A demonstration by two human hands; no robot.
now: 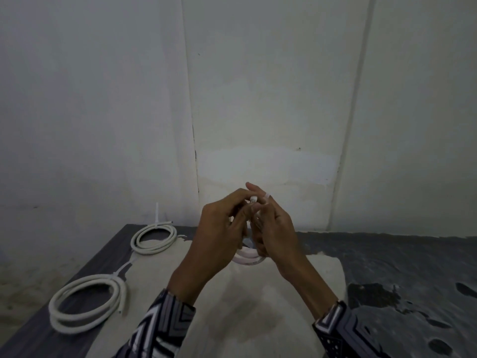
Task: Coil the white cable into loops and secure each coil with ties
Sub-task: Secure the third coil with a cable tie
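Well, cable in hand: I see a white cable coil held up above the cloth, between my two hands; only its lower arc shows below the fingers, the rest is covered.
Cable end: a short white tip pokes out at the top of the grip, between the fingertips of both hands.
Left hand: my left hand has its fingers curled round the coil, pinching near the tip.
Right hand: my right hand is curled on the same coil from the other side; one finger sticks up straight behind the tip.
Hard to tell: whether a tie is on this coil I cannot make out; the fingers hide that part, and the light is dim.
Finished coils: a near coil lies at the left on the counter edge, its tie pointing away from me; a far coil lies beyond it, its tie tail standing upright.
Cloth: a pale cloth covers the middle of the counter; both finished coils partly rest on it.
Sleeves: patterned sleeves are cut off by the bottom edge.
Wall: a plain whitish wall stands just behind the counter.
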